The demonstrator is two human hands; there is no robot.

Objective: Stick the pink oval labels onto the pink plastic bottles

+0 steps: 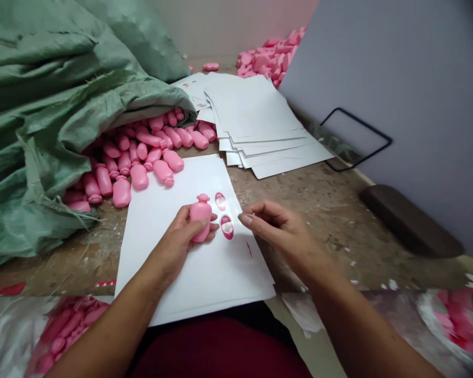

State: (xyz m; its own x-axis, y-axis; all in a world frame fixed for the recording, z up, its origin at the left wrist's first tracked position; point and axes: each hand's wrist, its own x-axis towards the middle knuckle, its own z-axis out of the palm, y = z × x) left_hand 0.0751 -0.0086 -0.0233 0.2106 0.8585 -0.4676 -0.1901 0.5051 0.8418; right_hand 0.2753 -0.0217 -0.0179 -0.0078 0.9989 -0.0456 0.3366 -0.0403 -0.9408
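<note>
A small pink plastic bottle stands upright in my left hand, thumb across its front and fingers behind it. Below lies a white sticker sheet with two oval pink-and-white stickers, one sticker just right of the bottle and another sticker above it. Over the sheet's right edge hovers my right hand, thumb and forefinger pinched together. Whatever may be between those fingertips is too small to make out.
Many pink bottles spill from a green woven sack at the left. White sheets are stacked behind. A pink pile lies farther back. At the right stand a grey panel, a black wire frame and a dark block.
</note>
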